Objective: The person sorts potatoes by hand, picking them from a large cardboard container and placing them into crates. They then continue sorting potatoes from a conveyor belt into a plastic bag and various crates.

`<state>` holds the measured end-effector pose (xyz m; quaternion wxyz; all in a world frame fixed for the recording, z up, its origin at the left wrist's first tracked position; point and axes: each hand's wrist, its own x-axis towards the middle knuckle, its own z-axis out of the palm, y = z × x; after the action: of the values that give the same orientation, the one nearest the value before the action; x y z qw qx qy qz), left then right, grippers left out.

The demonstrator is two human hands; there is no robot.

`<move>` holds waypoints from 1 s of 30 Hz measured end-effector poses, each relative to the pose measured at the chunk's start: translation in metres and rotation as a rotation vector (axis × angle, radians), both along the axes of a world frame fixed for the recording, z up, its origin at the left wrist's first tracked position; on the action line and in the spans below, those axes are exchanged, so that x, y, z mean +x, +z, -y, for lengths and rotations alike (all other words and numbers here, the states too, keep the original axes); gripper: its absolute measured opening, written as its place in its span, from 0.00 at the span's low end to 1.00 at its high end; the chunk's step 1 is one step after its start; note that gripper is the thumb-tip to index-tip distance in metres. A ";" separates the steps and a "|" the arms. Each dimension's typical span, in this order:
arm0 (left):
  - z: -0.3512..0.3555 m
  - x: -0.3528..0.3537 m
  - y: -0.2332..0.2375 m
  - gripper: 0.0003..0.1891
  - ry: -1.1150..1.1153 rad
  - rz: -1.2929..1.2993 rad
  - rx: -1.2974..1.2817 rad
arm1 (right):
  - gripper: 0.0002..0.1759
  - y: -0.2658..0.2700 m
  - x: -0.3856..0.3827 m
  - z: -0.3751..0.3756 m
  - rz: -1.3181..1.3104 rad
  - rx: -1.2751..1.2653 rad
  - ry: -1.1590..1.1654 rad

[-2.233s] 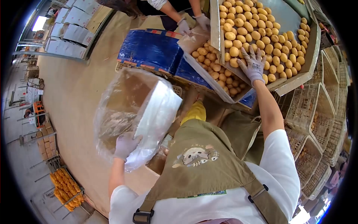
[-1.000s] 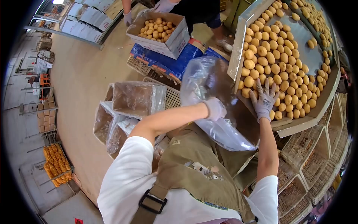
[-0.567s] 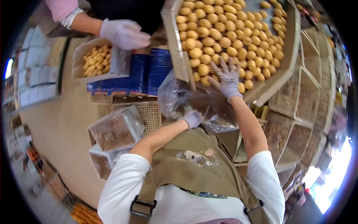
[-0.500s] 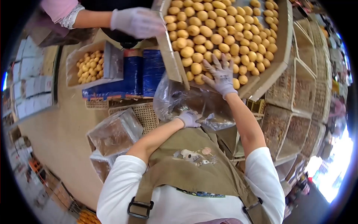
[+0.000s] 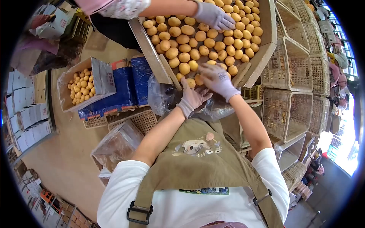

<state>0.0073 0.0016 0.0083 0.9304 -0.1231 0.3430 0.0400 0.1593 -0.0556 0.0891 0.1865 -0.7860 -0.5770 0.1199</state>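
Observation:
Many round yellow-orange fruits (image 5: 184, 48) lie on a sorting tray with raised sides (image 5: 150, 53), which narrows to a mouth in front of me. My left hand (image 5: 192, 98), gloved, is at that mouth with thumb and fingers apart, palm up, close to the nearest fruits. Above and to its right, my gloved right hand (image 5: 218, 80) reaches over the front fruits with fingers stretched out, slightly blurred. A clear plastic bag liner (image 5: 213, 110) hangs under the mouth, partly hidden by my hands and forearms.
A co-worker's gloved hand (image 5: 215, 16) rests among fruits farther up the tray. To the left stand a plastic-lined box of fruits (image 5: 61, 85), blue-wrapped boxes (image 5: 123, 89) and another lined box (image 5: 118, 142). Stacked plastic crates (image 5: 275, 110) line the right side.
My left hand has risen from the bag to the tray mouth and turned up. My right hand has drawn back toward the mouth. The co-worker's hand has moved over the fruits; the view has shifted.

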 end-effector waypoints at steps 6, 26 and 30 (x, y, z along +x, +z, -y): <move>0.010 0.005 -0.004 0.57 0.126 0.237 0.057 | 0.19 0.043 0.076 -0.058 0.174 0.171 -0.242; 0.022 0.030 0.016 0.55 0.237 0.141 0.236 | 0.23 0.052 0.097 -0.147 0.482 -0.549 -0.123; 0.020 0.028 0.018 0.56 0.226 0.129 0.202 | 0.27 0.060 0.097 -0.132 0.328 -0.533 -0.112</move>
<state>0.0352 -0.0186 0.0262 0.9476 -0.0692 0.2610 0.1707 0.2566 0.0768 0.1489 -0.1150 -0.8468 -0.5034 0.1280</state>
